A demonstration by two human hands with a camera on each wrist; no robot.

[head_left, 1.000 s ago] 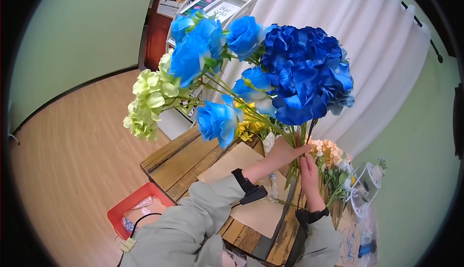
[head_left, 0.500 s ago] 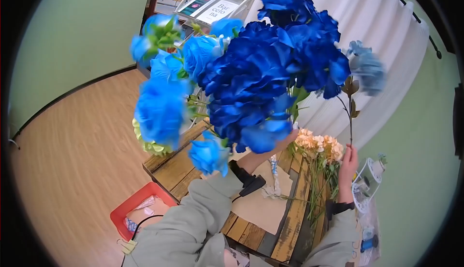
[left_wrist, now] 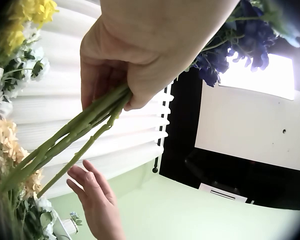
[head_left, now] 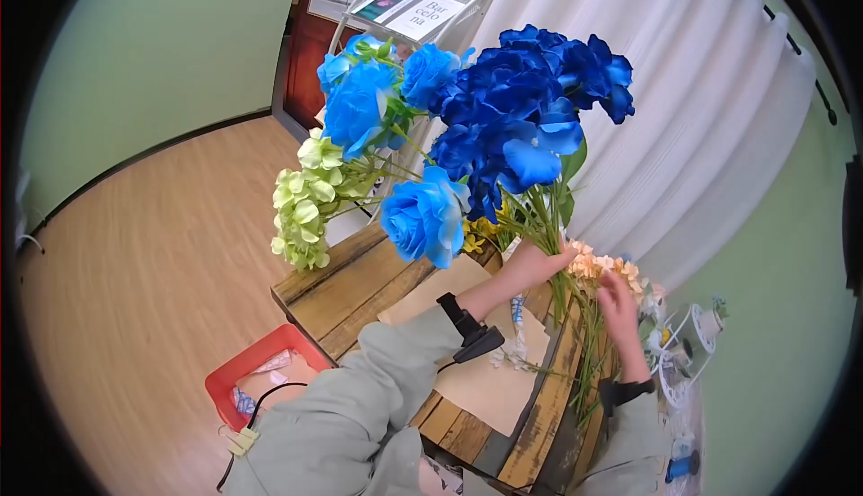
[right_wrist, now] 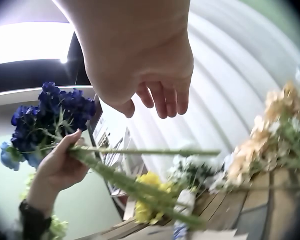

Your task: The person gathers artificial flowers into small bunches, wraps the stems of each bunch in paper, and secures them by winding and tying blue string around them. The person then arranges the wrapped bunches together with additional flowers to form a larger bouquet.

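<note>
A bouquet of artificial flowers is held up by my left hand [head_left: 539, 267], which grips the bundled green stems [left_wrist: 65, 137]. It has dark blue hydrangeas [head_left: 508, 105], light blue roses [head_left: 421, 217] and pale green hydrangeas [head_left: 306, 204]. In the left wrist view the stem ends slant down out of the fist. My right hand [head_left: 620, 316] hovers beside the stems, holding nothing, its fingers loosely bent in the right wrist view. Peach flowers [head_left: 589, 262] lie just behind it, over a heap of loose green stems [head_left: 589, 361].
Brown kraft paper [head_left: 490, 397] lies on the wooden table [head_left: 337, 276], along with a patterned wrapped piece. Yellow flowers [head_left: 485, 231] are at the back. A red bin [head_left: 220, 379] stands at the left, a white wire stand [head_left: 674, 379] and blue spool [head_left: 683, 466] at the right.
My right hand moved off the stems to the right, pinching a dusty-blue flower on a dark stem. Now it is back nearer the bouquet without that flower. The bouquet swung left and back.
</note>
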